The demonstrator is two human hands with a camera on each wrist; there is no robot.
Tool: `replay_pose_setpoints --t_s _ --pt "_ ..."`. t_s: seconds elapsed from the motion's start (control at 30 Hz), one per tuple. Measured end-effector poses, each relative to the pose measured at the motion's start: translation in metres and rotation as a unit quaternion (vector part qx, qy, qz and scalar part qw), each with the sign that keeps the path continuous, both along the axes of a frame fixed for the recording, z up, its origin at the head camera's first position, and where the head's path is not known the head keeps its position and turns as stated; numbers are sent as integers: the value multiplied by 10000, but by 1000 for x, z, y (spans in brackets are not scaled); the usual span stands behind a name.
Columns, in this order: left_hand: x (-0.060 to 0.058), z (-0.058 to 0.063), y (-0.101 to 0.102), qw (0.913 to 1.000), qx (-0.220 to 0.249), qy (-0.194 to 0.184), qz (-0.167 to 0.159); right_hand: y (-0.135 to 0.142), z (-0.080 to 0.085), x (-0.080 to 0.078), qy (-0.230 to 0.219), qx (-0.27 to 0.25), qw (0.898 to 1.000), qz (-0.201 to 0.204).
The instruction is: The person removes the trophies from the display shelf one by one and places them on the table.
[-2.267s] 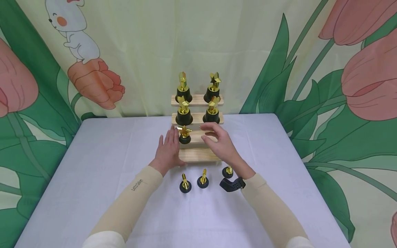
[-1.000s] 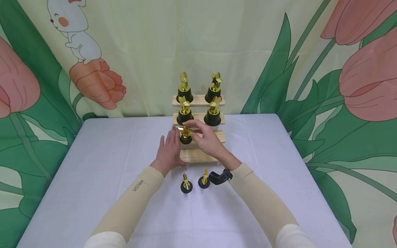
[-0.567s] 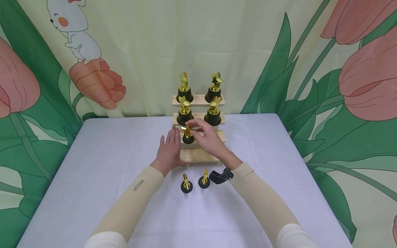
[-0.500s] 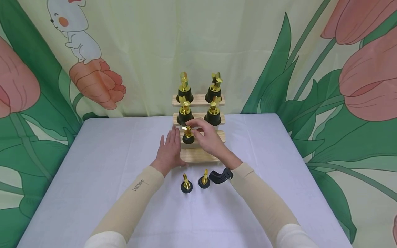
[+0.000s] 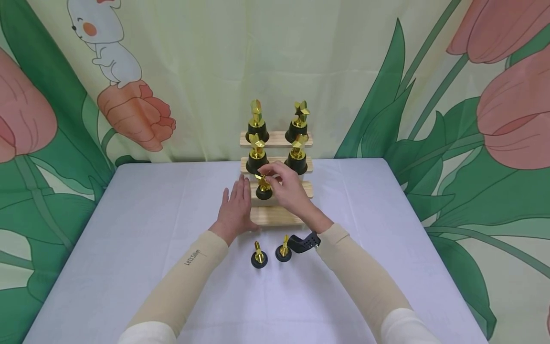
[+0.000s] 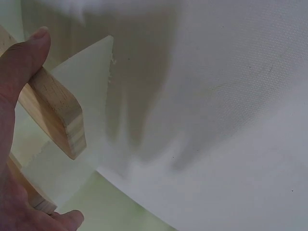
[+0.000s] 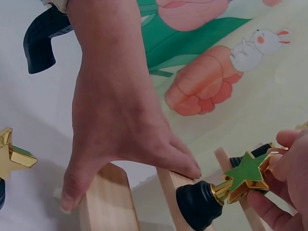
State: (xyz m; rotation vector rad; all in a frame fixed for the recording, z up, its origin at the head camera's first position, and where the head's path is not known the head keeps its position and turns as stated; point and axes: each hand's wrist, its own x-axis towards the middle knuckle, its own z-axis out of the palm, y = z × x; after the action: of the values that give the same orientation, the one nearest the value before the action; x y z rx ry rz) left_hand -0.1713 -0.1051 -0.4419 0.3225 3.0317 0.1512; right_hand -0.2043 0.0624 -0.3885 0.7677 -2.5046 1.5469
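Observation:
On the third step down of a wooden tiered stand (image 5: 275, 216), my right hand (image 5: 287, 188) pinches a small gold star trophy (image 5: 264, 192) by its star, between thumb and fingertips. Its round black base stands upright on the step. The right wrist view shows the star (image 7: 246, 172) tilted across, held at its far points by the fingers (image 7: 264, 207). My left hand (image 5: 234, 206) lies along the stand's left side, fingers straight and thumb toward the front step. In the left wrist view its thumb (image 6: 29, 55) touches a plank end (image 6: 62, 108).
Several larger star trophies, among them one at the back left (image 5: 257, 131) and one at the right (image 5: 296, 163), occupy the two upper steps. Before the stand, two small trophies, left (image 5: 259, 259) and right (image 5: 283, 253), stand on the white-covered table (image 5: 180, 191). A printed curtain (image 5: 206, 81) hangs behind.
My right hand has moved left and taken hold of the small trophy's star. The trophy has shifted slightly right and turned. A third table trophy is now hidden by the right arm.

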Motion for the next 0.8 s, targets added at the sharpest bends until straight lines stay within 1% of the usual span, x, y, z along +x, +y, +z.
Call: replay_pose_setpoints --t_s 0.23,0.5,0.67,0.8 --pt "-1 -2 0 10000 29 -5 -29 0 1 -1 8 127 9998 -158" --pt "0 2 0 9999 94 -41 -9 -1 -3 -3 178 72 9991 -367" --pt "1 3 0 9999 100 -20 -18 0 -5 -3 -87 86 9995 -304" --pt "1 2 -1 10000 93 -18 -7 2 -7 -2 -320 74 9994 -147"
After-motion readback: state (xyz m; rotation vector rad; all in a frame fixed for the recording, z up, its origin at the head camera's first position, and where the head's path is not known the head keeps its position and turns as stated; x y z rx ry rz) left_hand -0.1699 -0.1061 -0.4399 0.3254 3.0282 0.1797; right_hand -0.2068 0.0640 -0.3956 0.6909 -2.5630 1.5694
